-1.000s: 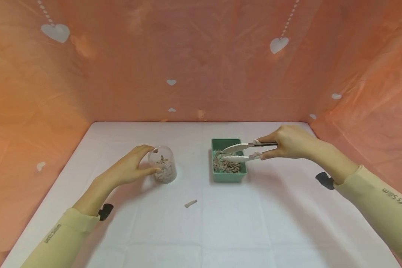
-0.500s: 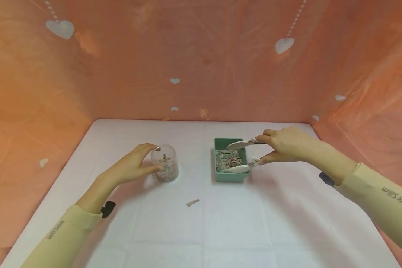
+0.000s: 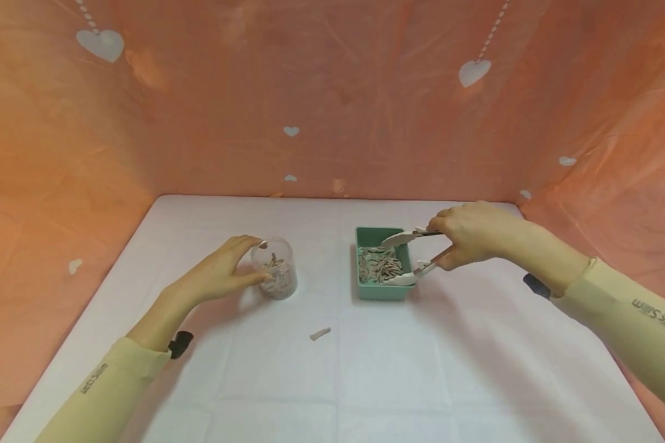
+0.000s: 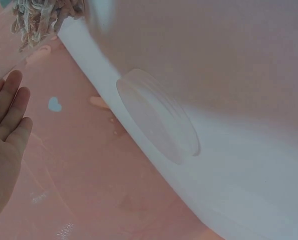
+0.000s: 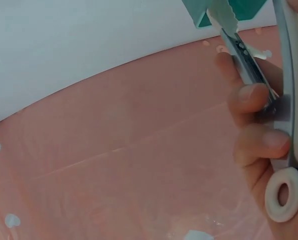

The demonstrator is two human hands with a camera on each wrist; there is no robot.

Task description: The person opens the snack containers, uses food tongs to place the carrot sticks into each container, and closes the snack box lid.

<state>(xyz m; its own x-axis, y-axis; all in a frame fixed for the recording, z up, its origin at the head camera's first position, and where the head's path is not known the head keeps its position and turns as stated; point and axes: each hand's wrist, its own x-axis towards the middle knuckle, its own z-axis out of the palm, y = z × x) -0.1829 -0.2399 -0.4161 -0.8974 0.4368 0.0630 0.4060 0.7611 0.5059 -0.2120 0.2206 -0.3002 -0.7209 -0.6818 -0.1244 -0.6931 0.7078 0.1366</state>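
Observation:
My left hand (image 3: 216, 274) holds a clear jar (image 3: 287, 280) between thumb and fingers on its left side. Brownish strips (image 3: 274, 261) fill part of the jar; in the left wrist view several fingers (image 4: 9, 112) stretch out straight beside strips (image 4: 36, 22). My right hand (image 3: 476, 232) grips tongs (image 3: 404, 237), whose white tips stand spread apart over the green tray (image 3: 382, 293). Inside the tray lie many brownish strips (image 3: 388, 269). The right wrist view shows curled fingers (image 5: 259, 145) round the tongs' handle (image 5: 296, 90), with a pale ring at its end.
One loose strip (image 3: 320, 334) lies on the white tabletop (image 3: 366, 381), in front of the jar and tray. In the left wrist view a clear oval shape (image 4: 156, 117) shows against the white; its kind is unclear. Orange sheeting (image 3: 332, 92) with hearts walls the back and sides.
The tongs' arms have spread from close together to wide apart over the tray, and the tips have shifted slightly right. My left hand stays on the jar. The view has shifted a little.

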